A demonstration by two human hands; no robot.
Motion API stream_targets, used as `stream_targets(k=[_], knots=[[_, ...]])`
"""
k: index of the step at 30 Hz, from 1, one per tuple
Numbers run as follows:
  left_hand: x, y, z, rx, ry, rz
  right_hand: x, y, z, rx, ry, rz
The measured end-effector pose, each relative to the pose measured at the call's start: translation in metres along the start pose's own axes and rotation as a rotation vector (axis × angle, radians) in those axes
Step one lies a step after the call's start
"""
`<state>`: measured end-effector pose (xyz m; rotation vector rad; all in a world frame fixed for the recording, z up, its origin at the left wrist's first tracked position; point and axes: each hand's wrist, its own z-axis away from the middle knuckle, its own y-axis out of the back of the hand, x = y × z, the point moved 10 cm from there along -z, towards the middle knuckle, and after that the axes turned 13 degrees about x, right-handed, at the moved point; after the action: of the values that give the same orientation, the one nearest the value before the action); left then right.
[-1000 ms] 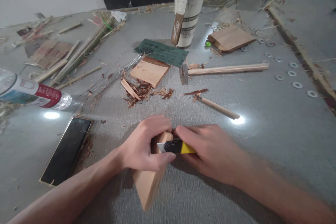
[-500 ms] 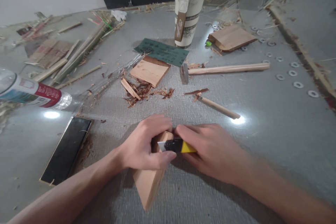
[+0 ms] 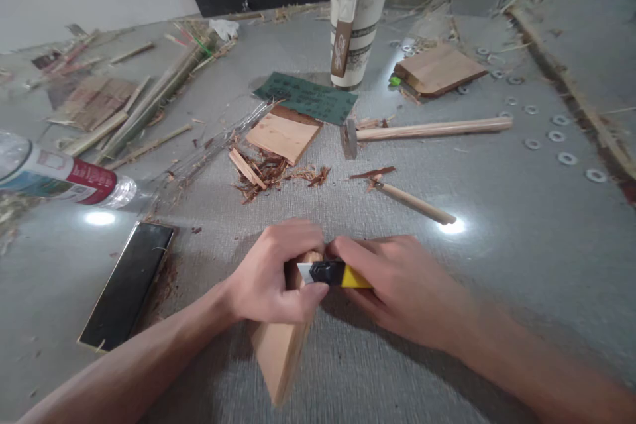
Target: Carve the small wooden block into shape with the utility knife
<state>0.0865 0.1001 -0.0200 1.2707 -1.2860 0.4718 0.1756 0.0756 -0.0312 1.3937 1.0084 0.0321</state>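
A tall white cup [image 3: 365, 13] stands upright at the back of the bench [image 3: 223, 228], its lid on, so its contents are hidden. A clear plastic bottle [image 3: 92, 179] lies on its side at the left edge, partly cut off; it looks as if it may be empty, but the view is too poor to be sure.

Nearer, the left hand [image 3: 275, 275] has its fingers closed round a wood block [image 3: 278, 358], tilted on the bench in front of the person. The right hand [image 3: 392, 278] has its fingers wrapped round a yellow and black knife [image 3: 355, 277], its blade at the block's upper end.

A dark phone [image 3: 128, 285] lies beside the left forearm. Beyond the hands are wood shavings [image 3: 265, 175], a flat wood piece [image 3: 283, 136], a green sheet [image 3: 308, 96], a hammer [image 3: 432, 131] and a thin stick [image 3: 415, 202]. Metal washers [image 3: 556, 136] are scattered to the right, near another board [image 3: 440, 69].
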Motion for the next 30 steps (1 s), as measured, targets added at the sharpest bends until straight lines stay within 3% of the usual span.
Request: stream_targets(k=[19, 25, 30], knots=[[0.000, 0.001, 0.001, 0.020, -0.015, 0.007, 0.003, -0.001, -0.002, 0.000, -0.027, -0.013], [0.006, 0.011, 0.001, 0.104, -0.060, -0.039, 0.000, 0.002, -0.001, 0.008, -0.001, -0.031], [0.009, 0.011, 0.002, 0.107, -0.095, -0.051, -0.004, 0.003, 0.000, 0.007, 0.035, -0.038]])
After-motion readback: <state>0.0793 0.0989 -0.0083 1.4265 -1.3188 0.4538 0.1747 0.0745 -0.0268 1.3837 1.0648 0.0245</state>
